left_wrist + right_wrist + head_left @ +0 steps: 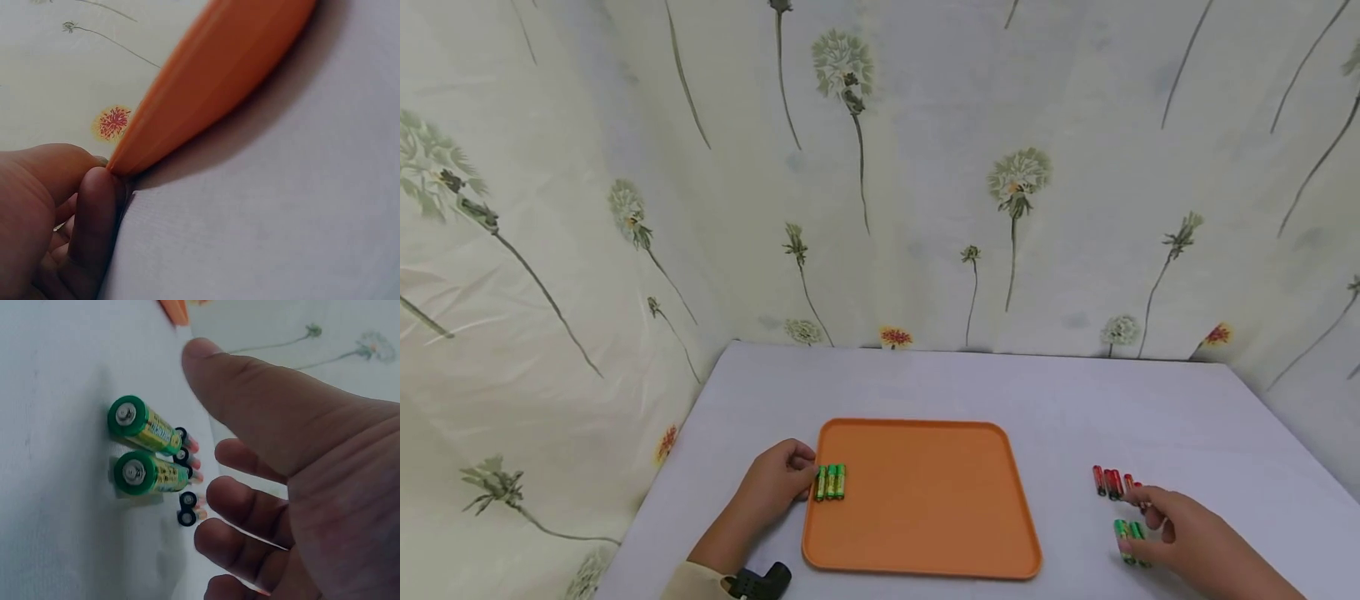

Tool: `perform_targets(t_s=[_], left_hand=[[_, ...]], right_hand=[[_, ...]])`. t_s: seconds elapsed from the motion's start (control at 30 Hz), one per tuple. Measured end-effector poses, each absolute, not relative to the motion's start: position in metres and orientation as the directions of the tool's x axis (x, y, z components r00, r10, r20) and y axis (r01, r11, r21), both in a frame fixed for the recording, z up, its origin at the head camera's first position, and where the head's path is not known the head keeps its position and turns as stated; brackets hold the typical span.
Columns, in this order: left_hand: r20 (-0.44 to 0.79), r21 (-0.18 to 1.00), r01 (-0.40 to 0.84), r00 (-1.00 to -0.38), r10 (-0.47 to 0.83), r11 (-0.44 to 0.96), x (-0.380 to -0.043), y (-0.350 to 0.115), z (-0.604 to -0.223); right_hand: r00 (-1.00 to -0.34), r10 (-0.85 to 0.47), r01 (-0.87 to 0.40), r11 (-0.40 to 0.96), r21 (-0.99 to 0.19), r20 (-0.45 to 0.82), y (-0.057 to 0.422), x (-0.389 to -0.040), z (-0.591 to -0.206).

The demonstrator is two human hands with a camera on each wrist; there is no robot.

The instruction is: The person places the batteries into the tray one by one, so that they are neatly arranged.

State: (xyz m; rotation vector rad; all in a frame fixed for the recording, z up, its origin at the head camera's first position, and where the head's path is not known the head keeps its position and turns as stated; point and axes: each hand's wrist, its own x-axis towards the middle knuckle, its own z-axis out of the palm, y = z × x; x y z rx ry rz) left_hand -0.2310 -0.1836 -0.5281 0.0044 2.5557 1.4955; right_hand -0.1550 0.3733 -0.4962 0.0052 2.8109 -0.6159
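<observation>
apparently bracing it, the left hand [777, 475] is pinching the left rim of the orange tray [925, 504]; three green batteries [831, 482] are lying just inside. right of the tray, the right hand [1180, 529] is hovering, thumb and fingers apart, near two green batteries [153, 472], seemingly grouped by colour beside red-and-black batteries [1113, 485].

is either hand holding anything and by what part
The left hand pinches the orange tray by its left rim; the right hand holds nothing.

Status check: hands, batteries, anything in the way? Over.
Left hand on rim of orange tray. Right hand empty, by two green batteries. Three green batteries in tray. Red batteries close by, no obstruction seen.
</observation>
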Motion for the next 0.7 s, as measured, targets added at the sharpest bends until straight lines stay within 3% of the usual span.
perform_targets(t_s=[0.23, 0.47, 0.7], left_hand=[[-0.157, 0.862, -0.094, -0.984, 0.086, 0.498, -0.231, -0.184, -0.529], [-0.158, 0.867, -0.097, -0.984, 0.087, 0.488, -0.229, -0.183, -0.527], [-0.153, 0.865, -0.092, -0.985, 0.084, 0.493, -0.229, -0.182, -0.526]], right_hand=[[-0.965, -0.064, 0.057, 0.897, -0.439, -0.255, 0.375, -0.152, -0.504], [-0.939, -0.059, 0.113, 0.877, -0.467, -0.338, 0.374, -0.155, -0.507], [-0.933, -0.134, 0.056, 0.864, -0.501, -0.334, 0.385, -0.151, -0.511]])
